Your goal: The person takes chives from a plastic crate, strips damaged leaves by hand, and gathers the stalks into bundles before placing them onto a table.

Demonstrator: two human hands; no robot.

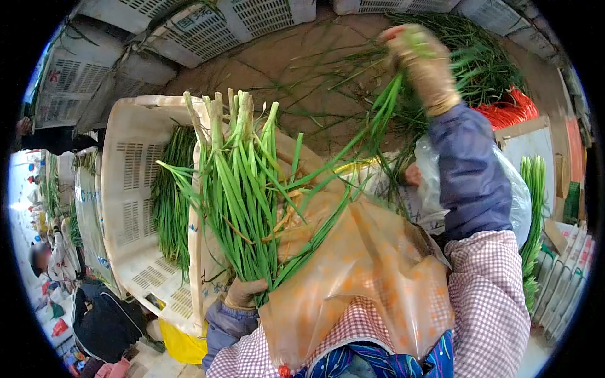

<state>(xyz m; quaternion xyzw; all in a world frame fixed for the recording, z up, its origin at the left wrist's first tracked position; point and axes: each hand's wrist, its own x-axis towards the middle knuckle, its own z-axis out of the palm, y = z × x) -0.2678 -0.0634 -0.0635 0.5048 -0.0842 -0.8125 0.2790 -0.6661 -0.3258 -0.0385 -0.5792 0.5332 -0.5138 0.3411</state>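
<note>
My gloved left hand [246,293] is closed round the leafy lower end of a bunch of green stalks [242,183], whose pale root ends point up beside the white crate [196,252]. Raised at the upper right is my gloved right hand [423,60], blurred by motion, with its fingers closed on some green leaves [384,107] that trail down to the left. An orange-patterned plastic apron [365,252] covers my lap. More green stalks [173,195] lie inside the white crate.
A heap of loose leaves [479,57] and red netting [513,110] lie at the upper right. Crates [208,31] line the top. Upright stalks [533,214] stand at the right. A person in dark clothing [104,315] is at the lower left.
</note>
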